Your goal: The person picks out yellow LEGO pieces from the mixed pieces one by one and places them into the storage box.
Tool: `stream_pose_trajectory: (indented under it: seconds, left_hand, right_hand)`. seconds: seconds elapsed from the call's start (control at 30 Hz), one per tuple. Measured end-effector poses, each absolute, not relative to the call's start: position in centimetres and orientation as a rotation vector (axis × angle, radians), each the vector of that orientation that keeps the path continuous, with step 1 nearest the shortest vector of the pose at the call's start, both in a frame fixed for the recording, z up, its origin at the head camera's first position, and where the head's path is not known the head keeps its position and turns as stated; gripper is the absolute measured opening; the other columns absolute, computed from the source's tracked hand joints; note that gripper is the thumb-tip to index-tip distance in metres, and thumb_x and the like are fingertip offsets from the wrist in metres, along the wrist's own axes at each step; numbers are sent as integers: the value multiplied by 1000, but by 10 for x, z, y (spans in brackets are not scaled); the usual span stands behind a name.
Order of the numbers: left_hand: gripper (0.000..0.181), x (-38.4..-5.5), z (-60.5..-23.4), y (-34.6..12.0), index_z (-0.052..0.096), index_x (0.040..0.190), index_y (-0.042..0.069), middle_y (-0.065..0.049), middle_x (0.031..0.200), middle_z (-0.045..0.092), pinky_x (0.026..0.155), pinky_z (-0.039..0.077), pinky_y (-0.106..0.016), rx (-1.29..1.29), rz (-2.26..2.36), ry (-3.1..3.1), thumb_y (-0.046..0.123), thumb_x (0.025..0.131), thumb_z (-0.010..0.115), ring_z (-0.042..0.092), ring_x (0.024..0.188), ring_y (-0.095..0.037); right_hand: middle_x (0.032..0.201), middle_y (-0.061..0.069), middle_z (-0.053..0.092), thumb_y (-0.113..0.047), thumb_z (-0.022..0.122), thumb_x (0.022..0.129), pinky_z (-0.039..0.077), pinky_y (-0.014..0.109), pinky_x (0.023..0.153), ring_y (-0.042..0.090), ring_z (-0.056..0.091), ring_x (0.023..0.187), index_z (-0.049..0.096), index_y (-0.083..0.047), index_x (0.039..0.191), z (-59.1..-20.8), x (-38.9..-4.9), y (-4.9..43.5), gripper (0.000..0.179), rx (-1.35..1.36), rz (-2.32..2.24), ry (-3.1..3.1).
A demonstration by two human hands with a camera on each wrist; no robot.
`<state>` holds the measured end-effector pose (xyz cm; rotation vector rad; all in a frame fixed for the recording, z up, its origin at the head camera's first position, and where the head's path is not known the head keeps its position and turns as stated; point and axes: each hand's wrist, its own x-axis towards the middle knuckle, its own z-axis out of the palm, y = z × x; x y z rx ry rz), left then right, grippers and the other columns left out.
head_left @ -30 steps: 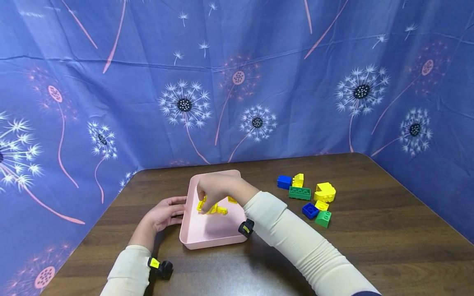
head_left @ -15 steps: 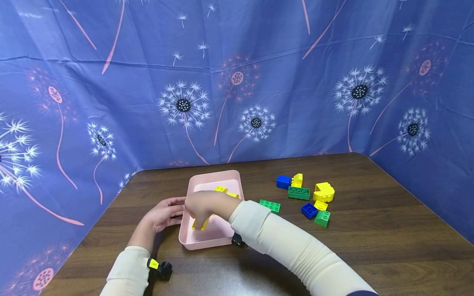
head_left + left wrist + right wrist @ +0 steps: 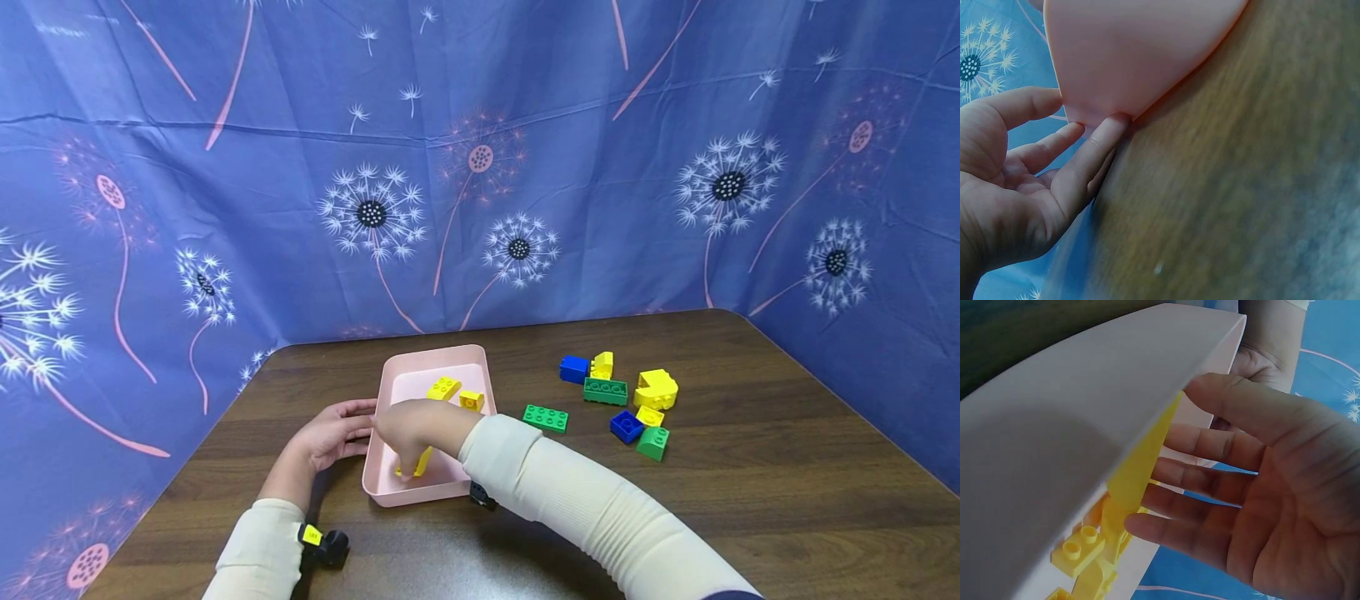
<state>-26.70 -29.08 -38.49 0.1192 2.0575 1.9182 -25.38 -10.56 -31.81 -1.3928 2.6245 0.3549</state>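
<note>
The pink tray (image 3: 418,502) stands on the table with several yellow bricks inside. My right hand (image 3: 416,429) reaches down into its near left part. Thumb and fingers hold a yellow toy brick (image 3: 1138,459), partly hidden under the hand in the head view. Farther back in the tray lie a yellow studded brick (image 3: 443,387) and a smaller yellow brick (image 3: 471,400). My left hand (image 3: 333,437) rests at the tray's left side; in the left wrist view its fingertips touch the tray's outer wall, with the fingers loosely extended.
A green studded brick (image 3: 546,418) lies right of the tray. Beyond it are a blue brick (image 3: 574,368), a long green brick (image 3: 605,391), a curved yellow piece (image 3: 656,389), a second blue brick (image 3: 626,427) and a sloped green brick (image 3: 653,443). A patterned blue cloth (image 3: 480,275) hangs behind.
My right hand has moved towards the tray's near left corner with the yellow brick. The sleeve no longer covers the green studded brick. My left hand has stayed at the tray's side.
</note>
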Motion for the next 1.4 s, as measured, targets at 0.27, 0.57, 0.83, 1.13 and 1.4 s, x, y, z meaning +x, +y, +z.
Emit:
stream_pose_trajectory:
  seconds: [0.27,0.57,0.83,1.13,1.4]
  left_hand:
    - [60,-266,-384,-290,24,147,-11,-9,112,65,86,53,-38,118,1908,2068,8,97,53,62,104,-17]
    - [61,-266,-383,-290,23,148,-10,-9,113,65,87,53,-38,113,1904,2058,8,97,54,62,104,-17]
    - [61,-265,-382,-290,23,148,-10,-11,117,63,87,53,-39,111,1898,2066,8,97,52,61,106,-19]
    - [62,-266,-384,-289,25,148,-9,-17,123,60,87,54,-41,66,1892,2098,7,96,54,62,103,-19]
    - [60,-266,-385,-288,29,147,-9,-18,121,61,86,55,-41,31,1898,2110,6,95,55,63,101,-19]
  right_hand:
    - [75,-6,59,-34,86,73,47,23,73,11,53,77,65,-10,110,-318,-254,-102,48,-1367,341,2606]
    - [68,-6,53,-37,84,74,44,23,65,12,50,70,63,-12,83,-313,-252,-98,34,-1383,347,2607]
    - [80,-8,62,-37,82,75,47,21,66,9,56,74,69,-12,93,-293,-253,-85,33,-1441,341,2641]
    - [97,-1,68,-30,83,78,48,23,75,11,56,82,70,-8,109,-275,-257,-48,41,-1379,79,2661]
    - [100,-3,68,-28,83,78,51,29,82,12,58,86,71,-11,108,-268,-261,4,37,-1321,-128,2701]
